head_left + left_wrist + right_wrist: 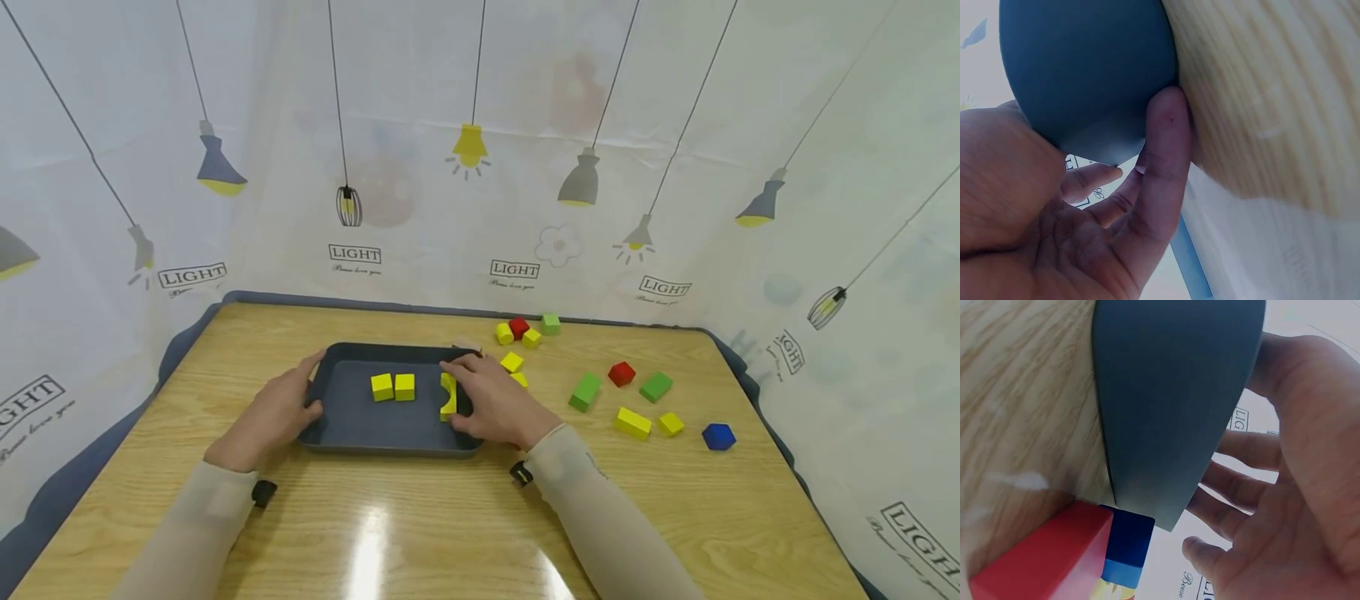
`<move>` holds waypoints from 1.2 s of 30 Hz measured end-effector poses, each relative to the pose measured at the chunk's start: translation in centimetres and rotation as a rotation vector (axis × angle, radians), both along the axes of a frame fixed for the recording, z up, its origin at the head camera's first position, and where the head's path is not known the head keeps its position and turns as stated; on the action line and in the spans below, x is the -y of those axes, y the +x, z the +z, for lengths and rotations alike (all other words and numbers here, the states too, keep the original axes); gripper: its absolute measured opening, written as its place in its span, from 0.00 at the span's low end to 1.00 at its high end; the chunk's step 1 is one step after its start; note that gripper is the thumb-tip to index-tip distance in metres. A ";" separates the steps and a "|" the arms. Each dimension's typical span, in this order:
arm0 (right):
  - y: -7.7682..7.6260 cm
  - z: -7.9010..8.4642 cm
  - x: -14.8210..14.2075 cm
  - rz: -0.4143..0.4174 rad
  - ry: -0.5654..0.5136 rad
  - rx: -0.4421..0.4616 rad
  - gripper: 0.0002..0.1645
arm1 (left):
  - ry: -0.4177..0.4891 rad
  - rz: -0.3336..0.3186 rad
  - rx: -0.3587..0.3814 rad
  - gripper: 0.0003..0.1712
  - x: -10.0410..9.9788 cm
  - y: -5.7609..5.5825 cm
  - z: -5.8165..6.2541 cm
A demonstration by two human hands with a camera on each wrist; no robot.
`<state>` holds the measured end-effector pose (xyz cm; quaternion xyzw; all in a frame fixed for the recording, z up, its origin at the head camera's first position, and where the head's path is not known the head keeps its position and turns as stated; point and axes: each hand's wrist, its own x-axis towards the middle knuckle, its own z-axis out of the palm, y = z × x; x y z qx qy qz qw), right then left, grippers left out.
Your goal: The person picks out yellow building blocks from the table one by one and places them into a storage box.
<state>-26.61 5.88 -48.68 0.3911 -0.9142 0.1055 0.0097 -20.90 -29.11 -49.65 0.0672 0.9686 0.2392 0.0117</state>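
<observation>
A dark grey rectangular tray (375, 429) lies on the table. Two yellow cube blocks (382, 387) sit side by side near its middle. At the tray's left end, my left hand (272, 417) grips the rim, thumb on the near side; in the left wrist view one finger (1166, 150) presses low on the tray's outer wall. My right hand (497, 405) reaches over the right rim. Its thumb and fingers pinch the two ends of a yellow arch block (447, 397) inside the tray. The right wrist view hides the thumb tip and the arch.
Just outside the tray's right wall are a red block (1047, 553) and a blue block (1127, 544). Farther right lie scattered green (585, 392), red (622, 373), yellow (633, 422) and blue (718, 437) blocks. A printed curtain (435, 217) hangs behind the wooden table (420, 533).
</observation>
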 end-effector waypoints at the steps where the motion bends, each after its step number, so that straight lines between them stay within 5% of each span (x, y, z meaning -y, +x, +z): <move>1: 0.0 0.1 -0.1 -0.003 -0.001 0.001 0.51 | -0.002 0.000 -0.001 0.49 0.0 0.0 0.0; 21: -0.8 0.6 -2.3 -0.068 -0.120 -0.011 0.49 | -0.022 -0.005 -0.007 0.49 -0.1 -0.1 -0.2; 36: -2.2 0.9 -5.0 -0.207 -0.191 0.023 0.47 | -0.024 -0.030 -0.038 0.49 -0.2 0.2 0.1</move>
